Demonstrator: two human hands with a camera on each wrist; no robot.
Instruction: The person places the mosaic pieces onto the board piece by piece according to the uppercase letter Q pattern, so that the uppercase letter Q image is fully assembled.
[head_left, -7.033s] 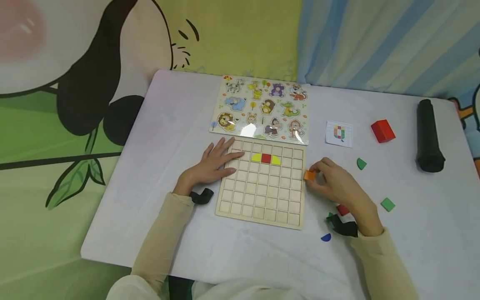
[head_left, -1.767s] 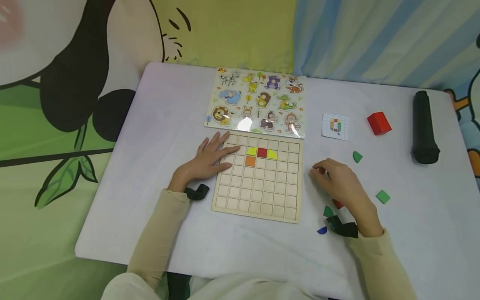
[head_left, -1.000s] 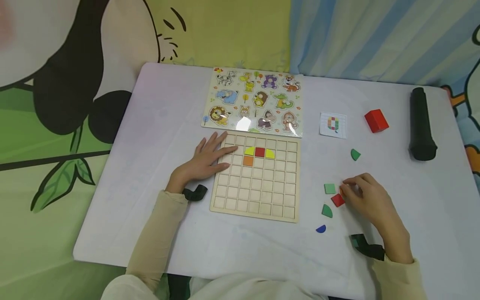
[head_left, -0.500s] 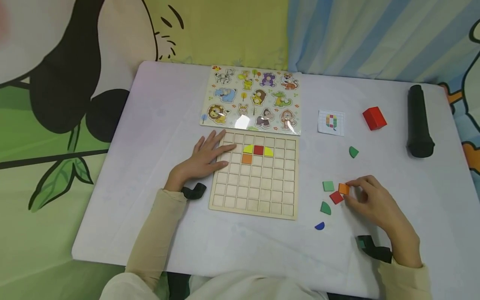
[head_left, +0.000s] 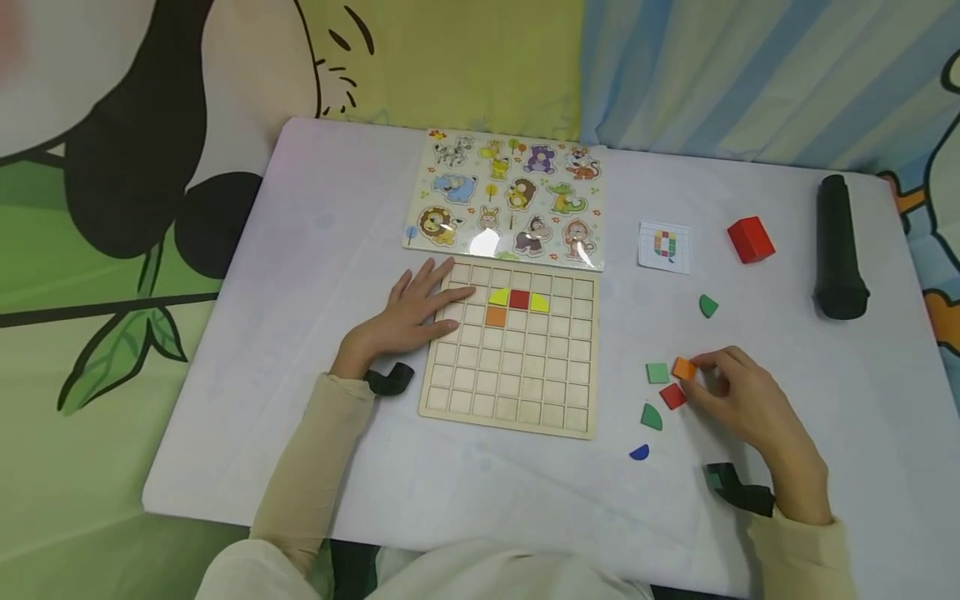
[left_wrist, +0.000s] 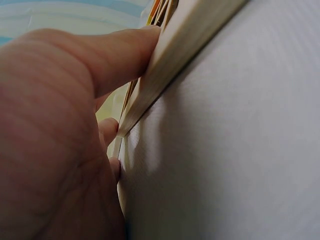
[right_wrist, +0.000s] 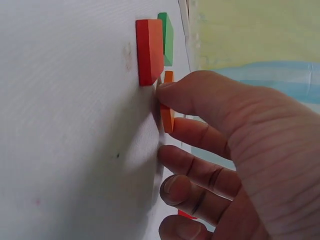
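Note:
My left hand [head_left: 401, 321] rests with spread fingers on the left edge of the wooden grid board [head_left: 525, 429]; the left wrist view has the thumb [left_wrist: 125, 55] lying on the frame. In the board's upper part sit two yellow quarter-round tiles, a dark red square tile [head_left: 519, 299] between them, and an orange square tile [head_left: 496, 317] under the left one. On the right, my right hand [head_left: 738, 396] pinches another orange square tile [head_left: 683, 368] between thumb and forefinger, low over the cloth. Right beside it lie a red square tile [head_left: 672, 396] and a light green square tile [head_left: 657, 372].
Nearer me are a green quarter-round tile [head_left: 652, 417] and a blue half-round tile [head_left: 640, 452]. Another green tile [head_left: 708, 306], a pattern card [head_left: 664, 247], a red block [head_left: 751, 240] and a black cylinder [head_left: 841, 247] lie farther back. An animal puzzle [head_left: 510, 200] borders the board's far side.
An orange tile has come onto the board under the left yellow one. My right hand went back to the loose tiles and took hold of another orange tile. The left hand stays on the board.

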